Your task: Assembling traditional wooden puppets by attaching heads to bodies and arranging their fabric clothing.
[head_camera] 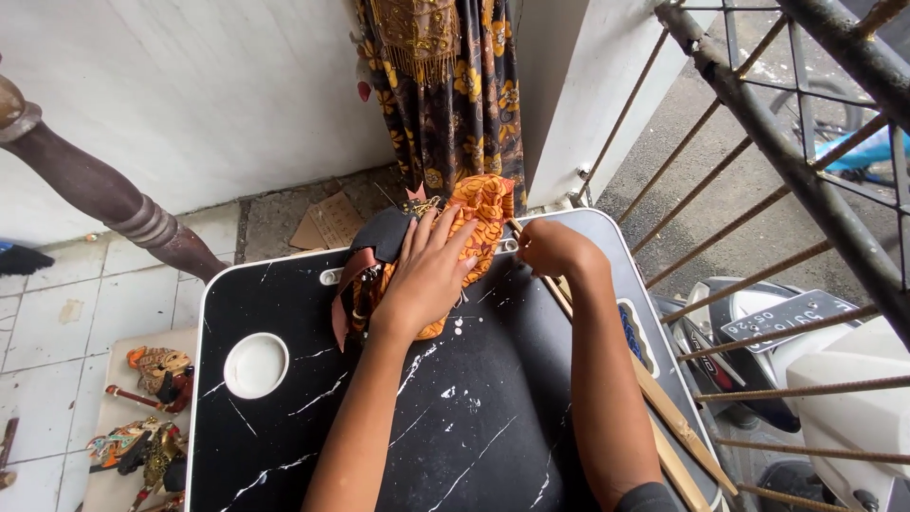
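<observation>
Puppet (474, 213) in orange patterned cloth is lying at the far edge of the black marble-look worktop (474, 417), and honestly a good chunk of it is hidden. The left hand (427, 275) lies flat on top with fingers (445, 232) spread, so the puppet's middle is covered; a black part and a pinkish strap stick out at its left side. The right hand (550, 248) is curled tight just beside the cloth, fingers pressed together, but I can't tell what it's pinching since the knuckles block it. Two thin wooden sticks (678, 427) run along the right edge of the worktop, partly behind the right forearm and cut off at the bottom. One round white hole (256, 365) in the worktop. Down on the floor at left, two more puppets (156, 370), the lower one cropped by the worktop's edge. One patterned cloth (464, 95) hangs at the back, top cut off. One scooter (787, 332) sits behind the rusty railing (758, 133), only partly visible.
</observation>
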